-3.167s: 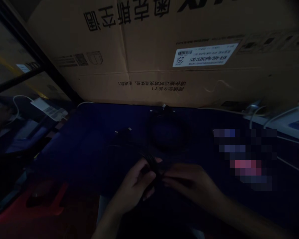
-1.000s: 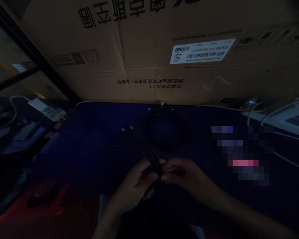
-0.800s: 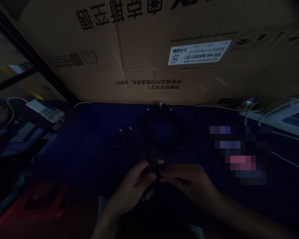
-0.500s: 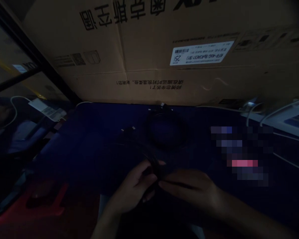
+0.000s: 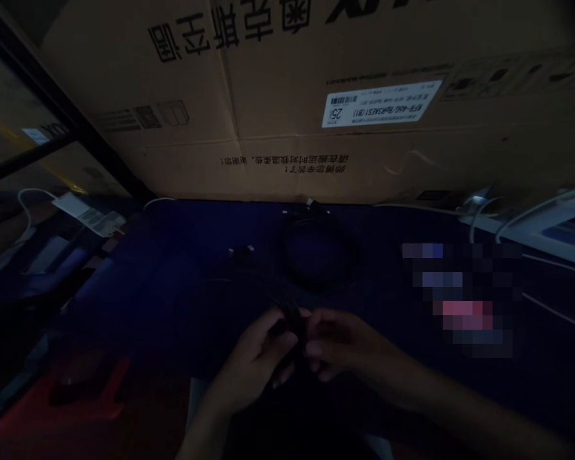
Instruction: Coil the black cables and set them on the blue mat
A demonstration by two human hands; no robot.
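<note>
My left hand (image 5: 253, 361) and my right hand (image 5: 345, 342) meet low in the middle of the view, with fingers curled around a thin bundle of black cable (image 5: 291, 318). The cable runs up and left from my fingers across a dark blue mat (image 5: 124, 287). Beyond my hands lies a coil of black cable (image 5: 316, 252), with a small connector (image 5: 242, 250) on a loose length to its left. The poor light hides how the lengths join.
A large cardboard box (image 5: 287, 140) with upside-down Chinese print and a white label stands along the mat's far edge. A blurred patch (image 5: 460, 294) covers something on the right. A white adapter (image 5: 89, 214) with cable lies far left; a red object (image 5: 84, 383) lies lower left.
My right hand has moved up and left, closer to my left hand, and its fingers are more curled around the cable. The view has shifted slightly.
</note>
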